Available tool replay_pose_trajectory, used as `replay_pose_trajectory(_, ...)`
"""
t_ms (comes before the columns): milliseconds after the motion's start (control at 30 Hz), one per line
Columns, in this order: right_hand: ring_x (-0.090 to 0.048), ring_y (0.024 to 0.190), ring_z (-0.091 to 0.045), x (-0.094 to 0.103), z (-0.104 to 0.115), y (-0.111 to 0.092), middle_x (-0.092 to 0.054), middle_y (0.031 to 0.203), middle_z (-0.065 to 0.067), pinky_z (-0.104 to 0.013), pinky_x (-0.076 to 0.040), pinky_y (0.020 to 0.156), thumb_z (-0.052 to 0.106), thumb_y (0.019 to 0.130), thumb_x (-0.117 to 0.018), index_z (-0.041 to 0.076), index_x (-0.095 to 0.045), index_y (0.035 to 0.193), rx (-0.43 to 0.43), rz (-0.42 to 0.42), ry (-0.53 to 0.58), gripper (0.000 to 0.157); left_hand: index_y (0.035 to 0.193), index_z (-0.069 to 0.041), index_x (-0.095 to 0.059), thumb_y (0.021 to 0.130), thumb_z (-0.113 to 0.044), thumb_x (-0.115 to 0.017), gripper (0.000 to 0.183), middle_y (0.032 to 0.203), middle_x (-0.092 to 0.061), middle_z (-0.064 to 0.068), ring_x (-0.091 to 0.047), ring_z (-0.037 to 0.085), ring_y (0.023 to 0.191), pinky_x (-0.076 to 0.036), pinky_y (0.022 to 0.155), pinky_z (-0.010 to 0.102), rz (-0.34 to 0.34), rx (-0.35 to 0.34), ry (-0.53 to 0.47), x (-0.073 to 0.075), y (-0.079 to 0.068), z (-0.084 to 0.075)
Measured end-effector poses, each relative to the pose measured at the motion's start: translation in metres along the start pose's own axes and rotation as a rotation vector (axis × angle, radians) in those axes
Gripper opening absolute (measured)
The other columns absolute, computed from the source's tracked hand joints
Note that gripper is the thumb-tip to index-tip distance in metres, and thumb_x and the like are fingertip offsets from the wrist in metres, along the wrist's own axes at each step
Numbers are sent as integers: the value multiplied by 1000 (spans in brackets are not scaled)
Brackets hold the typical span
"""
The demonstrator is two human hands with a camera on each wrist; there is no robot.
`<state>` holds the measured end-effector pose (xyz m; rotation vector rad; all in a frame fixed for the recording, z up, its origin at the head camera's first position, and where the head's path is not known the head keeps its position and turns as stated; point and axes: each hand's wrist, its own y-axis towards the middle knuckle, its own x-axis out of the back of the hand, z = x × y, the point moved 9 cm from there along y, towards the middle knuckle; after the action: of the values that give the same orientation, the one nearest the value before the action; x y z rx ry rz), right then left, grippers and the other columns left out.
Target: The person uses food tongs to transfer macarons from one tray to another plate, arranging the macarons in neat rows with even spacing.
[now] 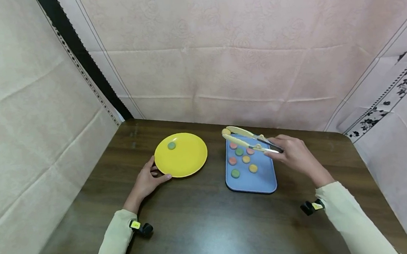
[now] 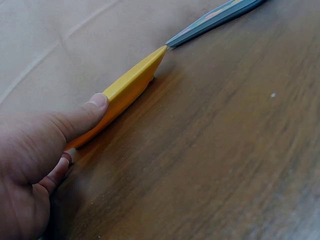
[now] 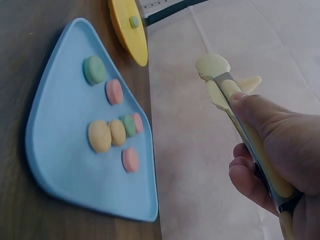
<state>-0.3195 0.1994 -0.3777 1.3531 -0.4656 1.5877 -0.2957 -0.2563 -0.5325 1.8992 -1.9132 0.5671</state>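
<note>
Sharing the tray (image 1: pixel 255 184) are seven macarons (image 1: pixel 252 168); the plate (image 1: pixel 184 161) has a green one (image 1: pixel 171 145).

A dark brown, wood-grained table (image 1: pixel 189 213) with rounded corners fills the lower middle of the head view, a pale glare near the bottom centre. Directly on it lie a round yellow plate (image 1: pixel 184 161), left of centre, and a rectangular blue tray (image 1: pixel 250 183), right of centre.

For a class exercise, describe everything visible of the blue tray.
The blue tray is rectangular, round-cornered, low-rimmed and plastic-looking. It lies flat on the brown table, right of the yellow plate. Seven small discs, three pink, two green, two yellow, rest on it; tongs above partly hide it in the head view.
</note>
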Motion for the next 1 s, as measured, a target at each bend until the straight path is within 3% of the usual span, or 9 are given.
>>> replay_pose_trajectory(267, -59, 79, -20, -15, 10, 28, -70, 101, -10, -35, -49, 64, 39, 92, -78, 1, -70, 130, 23, -4, 37, 55, 164, -4, -11, 84, -41, -85, 115, 157, -36, 24, -54, 36, 126, -48, 105, 52, 2, 7, -4, 1, -1, 0)
replay_pose_trajectory(533, -65, 90, -26, -32, 17, 49, -71, 109, -13, -44, -54, 74, 33, 93, -78, 1, -69, 132, 27, -1, 85, 51, 164, -5, -12, 84, -42, -85, 115, 155, -39, 24, -54, 36, 125, -48, 104, 52, -1, 4, -4, 1, -1, 0)
replay_pose_trajectory(767, -66, 88, -26, -43, 29, 64, -71, 111, -14, -44, -54, 71, 30, 91, -80, 1, -70, 130, 81, -17, 100, 50, 164, -5, -11, 84, -43, -85, 116, 152, -41, 23, -55, 35, 124, -48, 104, 51, 2, 13, -1, -1, -1, 0)
replay_pose_trajectory(867, -67, 92, -27, -49, 34, 71, -71, 112, -14, -45, -55, 76, 31, 91, -80, 1, -70, 130, 89, -8, 108, 51, 164, -5, -11, 84, -42, -85, 116, 152, -41, 24, -55, 35, 124, -48, 104, 51, 1, 13, -4, -1, 0, 0)
replay_pose_trajectory(1000, -66, 87, -25, -57, 40, 80, -70, 104, -13, -46, -56, 77, 33, 91, -80, 2, -70, 130, 102, 12, 120, 51, 164, -5, -11, 84, -42, -85, 115, 153, -40, 23, -54, 35, 125, -48, 104, 51, 0, 15, -3, 0, 0, 0)
